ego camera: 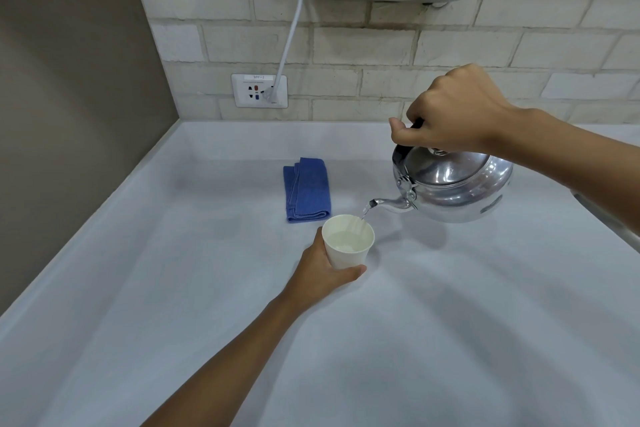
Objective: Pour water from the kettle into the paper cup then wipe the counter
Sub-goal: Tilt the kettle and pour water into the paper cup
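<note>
Pouring in hand: right hand [460, 111] grips the tilted kettle [453, 184], left hand [325, 270] fingers hold the cup [348, 243]. Next: level kettle, fetch far cloth [306, 189].

Left hand [322, 270] curled low, right hand [453, 111] fisted, raised.

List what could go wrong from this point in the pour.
1. Overfill: the paper cup already holds a good deal of water and the kettle is tipped with a stream running, so it may spill onto the counter.
2. Miss: the stream enters near the cup's far rim; a small wobble of the right hand could send it outside.
3. Squeeze: the left hand grips a soft cup and may buckle it.
</note>
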Demonstrator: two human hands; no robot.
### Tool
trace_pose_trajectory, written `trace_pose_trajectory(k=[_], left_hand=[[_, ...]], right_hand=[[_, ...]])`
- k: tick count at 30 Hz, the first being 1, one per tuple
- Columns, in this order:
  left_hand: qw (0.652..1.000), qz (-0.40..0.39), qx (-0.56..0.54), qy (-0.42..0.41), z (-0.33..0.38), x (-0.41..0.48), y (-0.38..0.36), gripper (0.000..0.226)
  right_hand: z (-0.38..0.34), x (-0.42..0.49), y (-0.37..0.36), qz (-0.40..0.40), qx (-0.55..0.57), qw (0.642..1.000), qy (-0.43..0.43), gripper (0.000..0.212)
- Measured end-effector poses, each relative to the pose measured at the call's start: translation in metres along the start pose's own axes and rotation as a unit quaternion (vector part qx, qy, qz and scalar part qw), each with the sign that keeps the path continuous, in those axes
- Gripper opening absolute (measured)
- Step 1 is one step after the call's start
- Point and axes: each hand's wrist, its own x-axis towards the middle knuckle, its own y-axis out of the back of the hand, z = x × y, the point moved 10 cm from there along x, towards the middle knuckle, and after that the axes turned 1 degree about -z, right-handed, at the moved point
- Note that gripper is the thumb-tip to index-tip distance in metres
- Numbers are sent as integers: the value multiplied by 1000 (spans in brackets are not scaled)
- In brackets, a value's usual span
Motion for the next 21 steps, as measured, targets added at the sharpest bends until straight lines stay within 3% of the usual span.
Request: trace_pose_trajectory(k=[21], left_hand=[[1000,3,2,0,0,0,1,81]], right_hand=[[-6,2,1,-9,-2,1000,4,50]])
